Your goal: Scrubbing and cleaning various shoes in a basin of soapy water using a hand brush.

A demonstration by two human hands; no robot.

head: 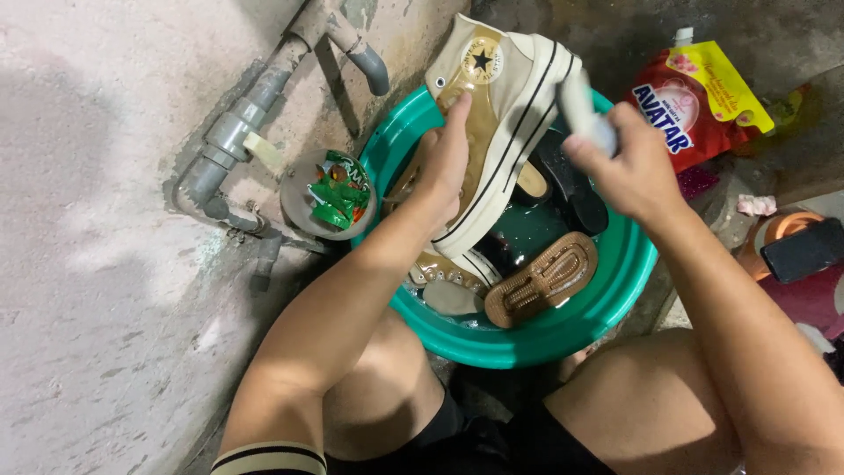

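My left hand (442, 164) is pushed inside a tan and cream high-top sneaker (501, 97) and holds it tilted above a green plastic basin (563, 330). My right hand (626, 163) grips a pale scrub brush (585, 110) against the sneaker's white sole edge. Down in the basin's dark water lie a second tan sneaker (444, 268), a brown ridged sandal (545, 277) and black footwear (571, 189).
Grey pipes (233, 132) run along the concrete wall at left. A small dish holding green sachets (332, 195) sits beside the basin. A red and yellow detergent pouch (694, 105) lies at upper right. A dark phone (804, 249) rests at right. My knees flank the basin.
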